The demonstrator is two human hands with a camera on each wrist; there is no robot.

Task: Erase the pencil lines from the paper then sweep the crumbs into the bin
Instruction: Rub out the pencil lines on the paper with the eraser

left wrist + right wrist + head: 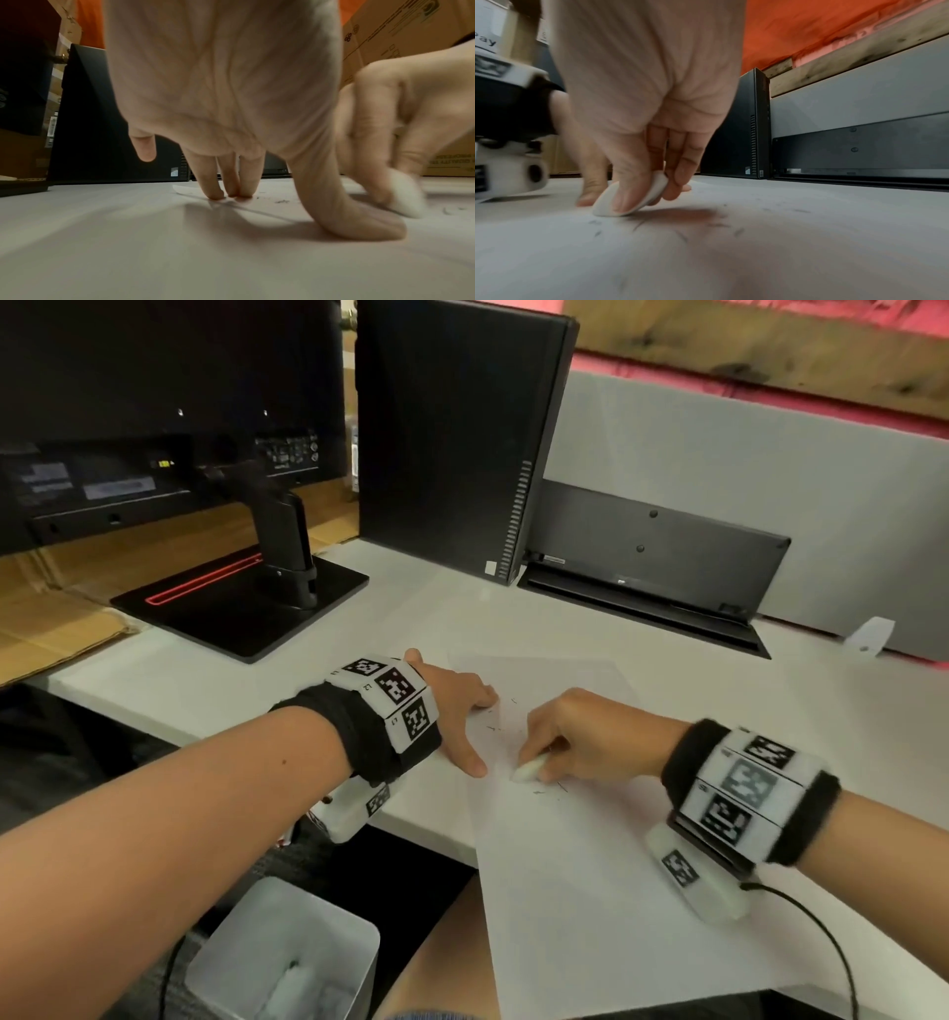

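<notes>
Right hand [590, 737] pinches eraser [528, 770], long axis tilted, low end on paper [590, 891]; left hand [457, 706] fingers straight, pressing paper.

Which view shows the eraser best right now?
Right wrist: the eraser is close and sharp, pinched by the right hand against the paper. The head view shows it small; the left wrist view shows only a blur.

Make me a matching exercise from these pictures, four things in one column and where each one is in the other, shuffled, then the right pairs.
Things:
1. eraser
2. bin
3. left hand
4. crumbs

Places:
A. below the desk edge, by the left arm
B. scattered on the paper
C. pinched in the right hand, tip on the sheet
D. fingertips pressing the sheet's left side

Pairs: 1-C, 2-A, 3-D, 4-B
</notes>
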